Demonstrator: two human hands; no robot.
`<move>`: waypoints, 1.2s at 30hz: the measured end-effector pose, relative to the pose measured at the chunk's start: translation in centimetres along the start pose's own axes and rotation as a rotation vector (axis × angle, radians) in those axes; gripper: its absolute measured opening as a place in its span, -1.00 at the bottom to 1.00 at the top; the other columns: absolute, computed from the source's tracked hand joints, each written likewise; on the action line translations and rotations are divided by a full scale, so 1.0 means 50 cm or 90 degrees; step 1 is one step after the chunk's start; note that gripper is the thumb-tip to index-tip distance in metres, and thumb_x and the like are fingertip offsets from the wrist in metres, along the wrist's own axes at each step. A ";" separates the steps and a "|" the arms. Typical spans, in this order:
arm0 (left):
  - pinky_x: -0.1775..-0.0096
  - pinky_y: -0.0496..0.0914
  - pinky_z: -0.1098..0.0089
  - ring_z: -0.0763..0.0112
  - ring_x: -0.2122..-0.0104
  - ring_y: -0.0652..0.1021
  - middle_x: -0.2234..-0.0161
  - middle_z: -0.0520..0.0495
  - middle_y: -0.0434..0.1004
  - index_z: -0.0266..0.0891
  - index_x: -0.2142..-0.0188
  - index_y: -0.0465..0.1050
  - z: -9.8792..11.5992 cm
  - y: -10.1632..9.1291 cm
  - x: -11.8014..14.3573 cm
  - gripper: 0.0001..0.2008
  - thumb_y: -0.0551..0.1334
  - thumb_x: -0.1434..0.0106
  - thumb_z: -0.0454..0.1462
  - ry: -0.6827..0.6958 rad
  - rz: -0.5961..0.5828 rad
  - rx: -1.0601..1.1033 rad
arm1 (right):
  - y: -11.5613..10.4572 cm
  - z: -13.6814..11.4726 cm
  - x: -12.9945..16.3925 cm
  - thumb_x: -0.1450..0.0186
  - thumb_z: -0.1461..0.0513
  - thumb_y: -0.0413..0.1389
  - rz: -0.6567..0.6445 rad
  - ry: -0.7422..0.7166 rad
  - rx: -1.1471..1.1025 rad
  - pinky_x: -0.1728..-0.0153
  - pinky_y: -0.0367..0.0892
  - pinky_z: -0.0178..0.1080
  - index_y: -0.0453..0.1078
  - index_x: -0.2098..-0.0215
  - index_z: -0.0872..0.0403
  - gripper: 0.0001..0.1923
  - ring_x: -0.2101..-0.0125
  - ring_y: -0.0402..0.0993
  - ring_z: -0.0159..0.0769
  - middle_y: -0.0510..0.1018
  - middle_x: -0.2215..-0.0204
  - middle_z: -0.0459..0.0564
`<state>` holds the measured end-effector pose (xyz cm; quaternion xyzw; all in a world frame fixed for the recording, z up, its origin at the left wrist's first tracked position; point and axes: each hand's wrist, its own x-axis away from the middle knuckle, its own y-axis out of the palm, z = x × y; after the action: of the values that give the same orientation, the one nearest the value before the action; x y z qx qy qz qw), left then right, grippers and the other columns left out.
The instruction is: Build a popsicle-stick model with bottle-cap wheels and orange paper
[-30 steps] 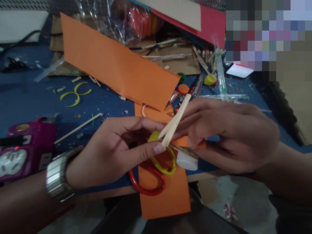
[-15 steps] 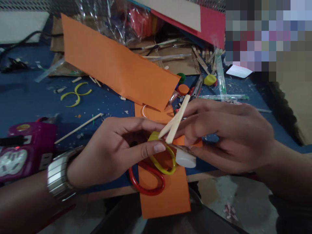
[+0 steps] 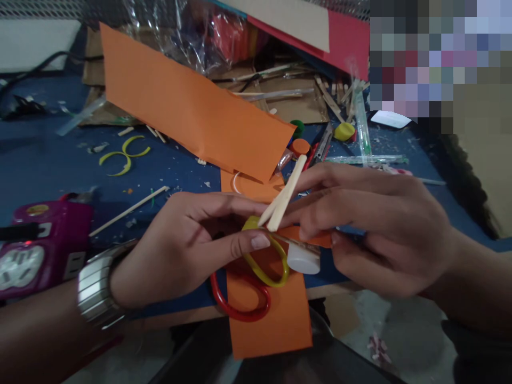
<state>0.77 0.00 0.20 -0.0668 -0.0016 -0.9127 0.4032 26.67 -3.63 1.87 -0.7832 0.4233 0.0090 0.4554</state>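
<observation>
My left hand (image 3: 188, 248), with a metal watch (image 3: 94, 290) on the wrist, and my right hand (image 3: 376, 224) meet over the blue table's front edge. Between their fingertips they pinch two pale wooden sticks (image 3: 286, 192) joined in a narrow V, tilted up to the right. My right hand also holds a small orange paper piece (image 3: 316, 238) with a white bottle cap (image 3: 303, 260) just under it. Below the hands lie scissors with one yellow (image 3: 266, 269) and one red handle loop (image 3: 240, 301) on an orange paper strip (image 3: 272, 320).
A large orange sheet (image 3: 188, 101) lies behind the hands. A magenta power strip (image 3: 38, 245) sits at the left edge. Sticks, caps, clear tubes (image 3: 362, 125), yellow curved scraps (image 3: 124, 154) and cardboard litter the blue table (image 3: 48, 160). A long skewer (image 3: 128, 209) lies left of centre.
The joined sticks and my right hand shifted slightly left and down. My right fingers opened a little around the orange piece. The left hand stayed put.
</observation>
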 end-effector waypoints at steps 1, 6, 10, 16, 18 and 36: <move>0.26 0.69 0.50 0.23 0.25 0.80 0.21 -0.08 0.83 -0.19 0.14 0.77 0.000 0.000 0.000 -0.83 0.51 -0.26 -0.37 -0.001 -0.001 0.000 | -0.001 -0.001 0.000 -0.22 0.46 0.06 0.001 0.004 -0.006 0.07 0.65 -0.11 0.48 0.14 0.03 -0.67 -0.04 0.67 -0.08 0.73 0.19 0.05; 0.24 0.67 0.55 0.28 0.24 0.80 0.24 0.00 0.83 -0.16 0.20 0.77 0.001 0.001 -0.001 -0.84 0.51 -0.25 -0.40 -0.008 -0.001 0.010 | -0.001 -0.005 0.000 -0.20 0.50 0.03 0.007 0.032 -0.034 -0.12 0.60 -0.06 0.45 0.14 0.04 -0.63 -0.01 0.69 -0.13 0.72 0.19 0.04; 0.24 0.65 0.57 0.30 0.24 0.79 0.28 0.03 0.81 -0.14 0.21 0.75 -0.002 0.000 0.000 -0.84 0.52 -0.24 -0.40 -0.005 0.005 0.020 | 0.001 -0.006 0.001 -0.27 0.50 -0.01 0.035 0.014 -0.079 -0.17 0.58 -0.01 0.47 0.06 0.11 -0.63 -0.04 0.70 -0.11 0.74 0.15 0.11; 0.25 0.66 0.56 0.29 0.25 0.80 0.23 -0.02 0.82 -0.14 0.14 0.76 -0.001 0.000 0.004 -0.83 0.51 -0.28 -0.36 -0.008 -0.003 0.028 | -0.002 -0.008 0.001 -0.29 0.51 -0.01 0.034 0.037 -0.067 -0.10 0.61 -0.07 0.49 0.04 0.08 -0.60 0.01 0.71 -0.16 0.76 0.13 0.04; 0.25 0.68 0.53 0.28 0.27 0.80 0.23 -0.04 0.83 -0.15 0.11 0.76 0.000 -0.001 0.004 -0.84 0.50 -0.30 -0.34 -0.010 -0.006 0.034 | -0.001 -0.011 0.000 -0.31 0.50 0.01 0.033 0.025 -0.070 -0.10 0.62 -0.05 0.49 0.03 0.05 -0.60 0.04 0.72 -0.13 0.76 0.16 0.03; 0.23 0.68 0.55 0.33 0.26 0.80 0.12 -0.07 0.81 -0.15 0.10 0.65 -0.010 -0.002 0.008 -0.84 0.46 -0.34 -0.36 0.045 0.000 -0.003 | -0.002 -0.003 0.006 -0.39 0.37 0.04 0.077 0.004 -0.002 -0.09 0.58 -0.02 0.58 0.04 0.10 -0.69 0.06 0.66 -0.15 0.69 0.05 0.12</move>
<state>0.36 -0.26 -0.27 -0.0356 0.0147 -0.9144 0.4029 26.86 -3.92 1.92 -0.7567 0.4715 0.0344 0.4515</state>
